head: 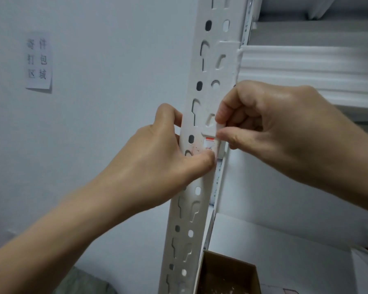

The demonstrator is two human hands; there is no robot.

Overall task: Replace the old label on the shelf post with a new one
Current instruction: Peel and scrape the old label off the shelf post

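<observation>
- Head view: a white shelf post (207, 85), punched with oval and keyhole slots, runs tilted from the top of the frame down to the bottom edge.
- A small label (209, 144) with a red band across its top sits on the front face of the post, about halfway up, between the 2 hands.
- The left hand (157, 158) comes in from the lower left. Its fingers (168, 115) are curled round the far edge of the post and its thumb presses on the lower part of the label.
- The right hand (285, 128) comes in from the right. Its thumb and forefinger are narrowed to a pinch on a white flap (210, 129) just above the red band.
- Whether the flap is part of the label or a separate piece cannot be told.
- To the right of the post are white shelf boards (306, 60).
- A paper notice (38, 62) with 6 printed characters is stuck on the wall (115, 49) to the left.
- An open cardboard box (227, 272) stands at the bottom, beside the foot of the post.
</observation>
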